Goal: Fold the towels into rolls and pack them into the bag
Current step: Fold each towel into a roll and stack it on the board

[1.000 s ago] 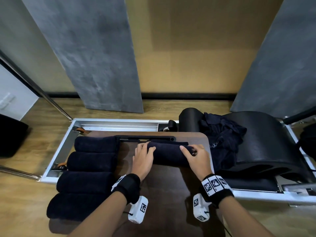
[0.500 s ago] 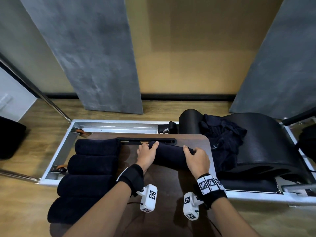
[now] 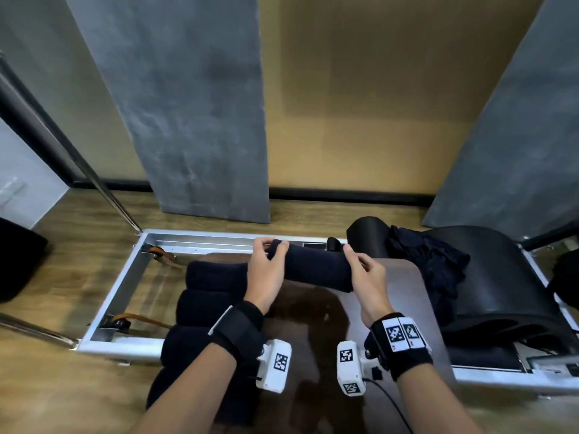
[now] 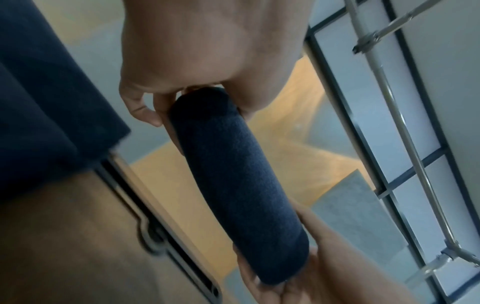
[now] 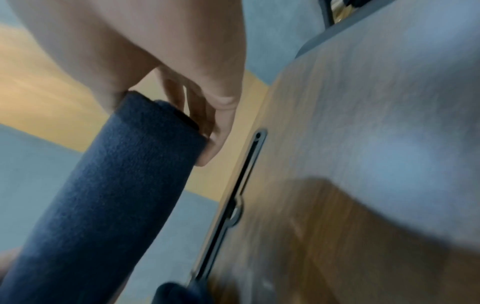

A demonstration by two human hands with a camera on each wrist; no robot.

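We have the rolled towel (image 3: pixel 316 266) up off the wooden board (image 3: pixel 404 296), lifted at about twelve o'clock from our wrists. The left hand (image 3: pixel 266 274) is curled round its left end and the right hand (image 3: pixel 366 277) clasps its right end, thumb on top and fingers beneath (both wrist views show the fingers wrapped at the roll's ends). The roll looks tight and even, so we judge the rolling of this one finished.

At nine o'clock from the held roll, a row of finished rolls (image 3: pixel 213 311) lies side by side along the board's left edge; four seem to be there, though the nearest is partly hidden by our left forearm. At three o'clock a loose heap of dark cloth (image 3: pixel 429 270) rests on the black curved pad (image 3: pixel 501 277); we cannot tell whether it is unrolled towels or the bag itself. Nothing is visibly packed, so we judge that all the bagging remains.
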